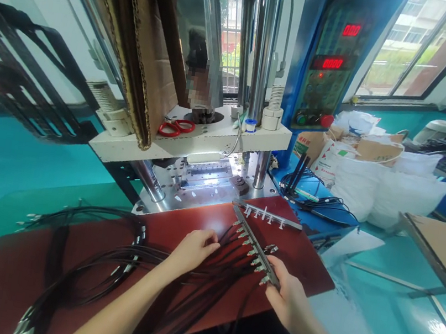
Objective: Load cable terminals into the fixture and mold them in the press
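Note:
My right hand (285,296) grips the near end of a long metal bar (254,242), which slants across the red-brown board (194,218). Several small metal connectors line the bar's left side, with black cables (216,283) running from them to the left. Over the cables, left of the bar, my left hand (196,249) has its fingers curled together near a cable; what they hold is too small to make out. A second metal strip (272,217) with pale T-shaped pieces lies beyond the bar. Coiled black cables (107,267) rest on the board's left part.
Behind the board stands a press with a white plate (219,138), carrying red-handled scissors (176,127) and cardboard (139,54). A blue control box (327,60) stands to its right. More cables (307,193) lie on a blue surface, near white sacks (355,181). A table edge (434,268) is at the far right.

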Motion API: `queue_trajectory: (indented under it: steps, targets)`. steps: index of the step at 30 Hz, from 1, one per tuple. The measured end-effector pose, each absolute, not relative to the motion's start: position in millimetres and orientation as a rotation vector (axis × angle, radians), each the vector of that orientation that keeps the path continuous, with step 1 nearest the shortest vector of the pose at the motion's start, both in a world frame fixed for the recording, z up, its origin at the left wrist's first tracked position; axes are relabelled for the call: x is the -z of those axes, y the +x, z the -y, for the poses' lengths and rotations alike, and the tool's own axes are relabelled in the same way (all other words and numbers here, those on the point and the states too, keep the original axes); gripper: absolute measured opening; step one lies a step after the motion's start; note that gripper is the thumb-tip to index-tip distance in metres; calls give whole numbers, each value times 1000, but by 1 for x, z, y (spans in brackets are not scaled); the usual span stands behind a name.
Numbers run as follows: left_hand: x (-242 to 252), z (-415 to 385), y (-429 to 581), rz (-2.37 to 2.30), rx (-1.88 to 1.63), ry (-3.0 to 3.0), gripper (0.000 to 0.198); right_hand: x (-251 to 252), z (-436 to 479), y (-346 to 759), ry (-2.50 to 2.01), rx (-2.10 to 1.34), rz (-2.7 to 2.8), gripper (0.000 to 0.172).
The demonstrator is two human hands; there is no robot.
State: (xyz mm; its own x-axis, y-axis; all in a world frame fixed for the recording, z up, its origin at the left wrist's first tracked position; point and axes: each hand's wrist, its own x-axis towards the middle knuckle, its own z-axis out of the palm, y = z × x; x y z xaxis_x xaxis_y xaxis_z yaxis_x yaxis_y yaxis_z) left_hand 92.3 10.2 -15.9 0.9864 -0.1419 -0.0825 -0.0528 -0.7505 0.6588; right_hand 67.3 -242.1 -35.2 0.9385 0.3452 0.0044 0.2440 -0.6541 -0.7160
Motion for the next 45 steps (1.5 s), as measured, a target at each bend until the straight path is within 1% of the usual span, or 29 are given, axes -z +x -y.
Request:
queue_trajectory:
  steps: [2, 5, 7, 10, 14, 18, 21, 28, 31, 34, 37, 39, 41, 43, 45]
  targets:
    - [12, -6, 89, 118, 108, 2433, 12, 35, 242, 66, -2308, -158, 409, 46]
    - [5, 8, 72, 86, -138, 2451, 11, 37, 243, 65, -2303, -160, 409, 46]
    - [5, 24, 53, 166, -260, 2441, 12, 38, 243, 64, -2299, -171, 423, 46]
    - [15, 50, 26, 376, -271, 2422, 21, 39, 243, 64, -2300, -181, 434, 46]
    - [32, 68, 10, 491, -203, 2573, 16, 39, 244, 64, -2279, -182, 426, 47]
    - [33, 65, 6, 546, 70, 2823, 15, 39, 245, 66, -2151, -169, 394, 45]
    - [28, 63, 2, 528, 223, 2890, 15, 41, 247, 68, -2029, -147, 349, 44]
    - [18, 74, 12, 496, 254, 2991, 18, 48, 249, 74, -1971, -109, 356, 43]
    - [21, 82, 22, 509, 176, 3016, 17, 42, 250, 83, -1965, -110, 373, 44]
    - [23, 89, 28, 493, 14, 3021, 12, 27, 250, 94, -1942, -135, 456, 44]
    - [12, 83, 33, 492, -251, 2943, 9, 9, 250, 105, -1952, -120, 551, 44]
    - [-3, 68, 40, 458, -489, 2809, 12, 0, 249, 110, -1971, -121, 586, 43]
    - [-18, 46, 53, 312, -662, 2664, 17, -3, 247, 113, -1966, -150, 618, 41]
    - [-30, 23, 70, 71, -649, 2589, 18, -2, 244, 114, -1956, -179, 637, 42]
    - [-32, 7, 86, -51, -492, 2578, 16, 2, 241, 114, -1965, -192, 629, 43]
